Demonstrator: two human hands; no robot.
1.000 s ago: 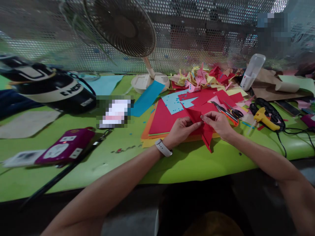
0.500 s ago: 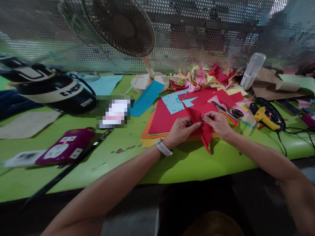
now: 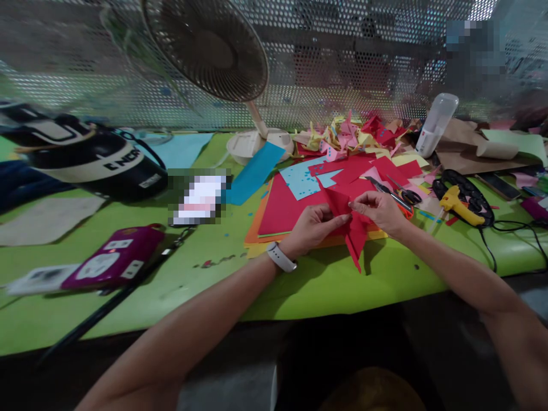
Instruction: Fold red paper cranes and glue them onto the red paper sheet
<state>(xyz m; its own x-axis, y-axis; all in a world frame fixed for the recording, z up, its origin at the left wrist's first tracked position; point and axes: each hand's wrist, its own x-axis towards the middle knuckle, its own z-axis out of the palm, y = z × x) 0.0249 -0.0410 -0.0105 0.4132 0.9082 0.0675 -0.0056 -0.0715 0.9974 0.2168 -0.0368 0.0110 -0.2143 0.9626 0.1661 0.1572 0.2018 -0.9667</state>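
Note:
Between my hands is a folded piece of red paper [image 3: 356, 242] with pointed ends, one tip aimed up and left, another hanging down toward me. My left hand [image 3: 314, 229], with a white watch band [image 3: 281, 258] at its wrist, pinches the paper from the left, thumb on top. My right hand [image 3: 379, 211] pinches it near the middle from the right. Beneath and behind lies a stack of coloured sheets, with a red sheet [image 3: 278, 216] uppermost. A light blue sheet [image 3: 298, 181] with darker blue dots rests on it. A cutter knife [image 3: 401, 201] and scissors [image 3: 411, 196] lie beyond my right hand.
Folded paper pieces [image 3: 349, 134] heap at the back. A fan [image 3: 240, 145], a blue paper strip [image 3: 257, 173], a black bottle [image 3: 94, 157] and a purple power strip [image 3: 113, 257] stand or lie leftward. At right are a yellow glue gun [image 3: 460, 205] and a white bottle [image 3: 436, 125].
The red paper has turned slightly, its lower tip shifting a little left and down. My right hand has moved slightly left and up. Both hands keep their pinch.

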